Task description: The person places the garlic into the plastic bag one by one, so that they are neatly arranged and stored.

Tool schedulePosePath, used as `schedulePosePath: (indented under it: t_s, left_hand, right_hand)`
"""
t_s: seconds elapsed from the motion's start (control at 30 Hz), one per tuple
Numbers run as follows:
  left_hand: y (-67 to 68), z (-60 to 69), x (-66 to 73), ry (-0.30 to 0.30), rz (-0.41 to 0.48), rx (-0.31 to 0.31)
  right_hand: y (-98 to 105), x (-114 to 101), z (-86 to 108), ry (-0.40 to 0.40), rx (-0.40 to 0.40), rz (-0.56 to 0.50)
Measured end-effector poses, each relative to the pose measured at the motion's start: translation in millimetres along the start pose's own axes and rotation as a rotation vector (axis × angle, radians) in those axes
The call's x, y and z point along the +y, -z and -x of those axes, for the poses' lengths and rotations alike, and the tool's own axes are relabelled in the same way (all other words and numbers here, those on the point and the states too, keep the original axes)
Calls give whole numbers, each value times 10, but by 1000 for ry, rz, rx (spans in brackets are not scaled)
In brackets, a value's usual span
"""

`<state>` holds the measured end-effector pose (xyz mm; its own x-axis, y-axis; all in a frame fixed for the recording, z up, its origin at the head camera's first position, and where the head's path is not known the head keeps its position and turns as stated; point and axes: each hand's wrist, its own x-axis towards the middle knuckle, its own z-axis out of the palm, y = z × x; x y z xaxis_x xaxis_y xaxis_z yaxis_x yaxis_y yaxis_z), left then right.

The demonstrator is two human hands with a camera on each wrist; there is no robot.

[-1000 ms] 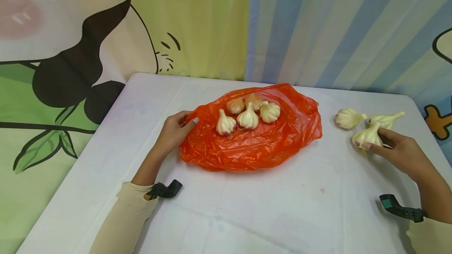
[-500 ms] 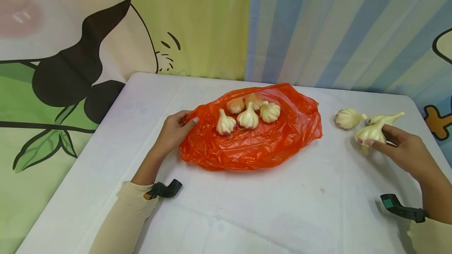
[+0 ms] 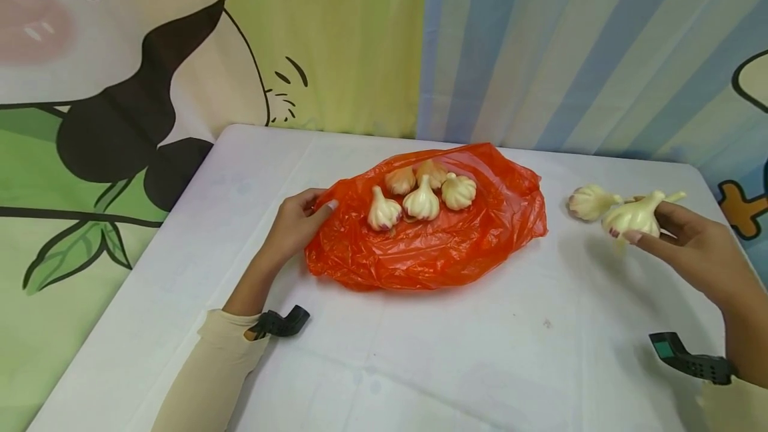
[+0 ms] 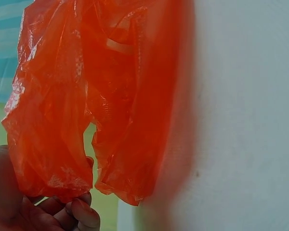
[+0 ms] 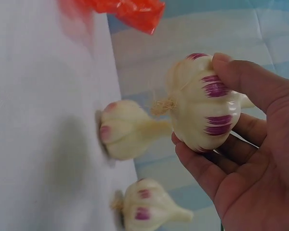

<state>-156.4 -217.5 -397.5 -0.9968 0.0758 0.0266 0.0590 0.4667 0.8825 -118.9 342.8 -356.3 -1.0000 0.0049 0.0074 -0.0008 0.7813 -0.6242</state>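
A red plastic bag [image 3: 414, 262] lies spread on the table, its left edge gripped between the thumb and fingers of my left hand [image 3: 297, 219]. In the left wrist view those fingers curl at the bag's [image 4: 53, 159] rim. Three white garlic bulbs [image 3: 422, 202] sit at the bag, with two orange-tinted bulbs [image 3: 400, 181] behind them, apparently seen through the film. At the right, my right hand [image 3: 699, 245] holds a garlic bulb [image 5: 202, 103] with purple streaks and a root tuft, raised above the table.
Two more garlic bulbs rest near the table's far right: one bulb [image 3: 591, 203] lies left of my right hand, and another bulb [image 3: 677, 197] is mostly hidden behind the held one. A patterned curtain [image 3: 510, 52] hangs behind the white table [image 3: 456, 359].
My right hand has lifted its garlic bulb off the table, and the bulb's shadow has separated from it. My left hand and the bag stay in place.
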Motion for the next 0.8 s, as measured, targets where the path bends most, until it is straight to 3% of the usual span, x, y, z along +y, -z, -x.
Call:
schedulePosePath:
  t_s: [0.23,0.57,0.8]
  left_hand:
    - [0,3,2,-6,-3,2]
    - [6,-8,16,-12,-8,7]
    - [18,3,16,7,-29,0]
  right_hand:
    - [28,-225,33,148,61,-59]
    - [10,-509,-5,169,-20,-88]
    - [-47,-701,-84,255,-68,-150]
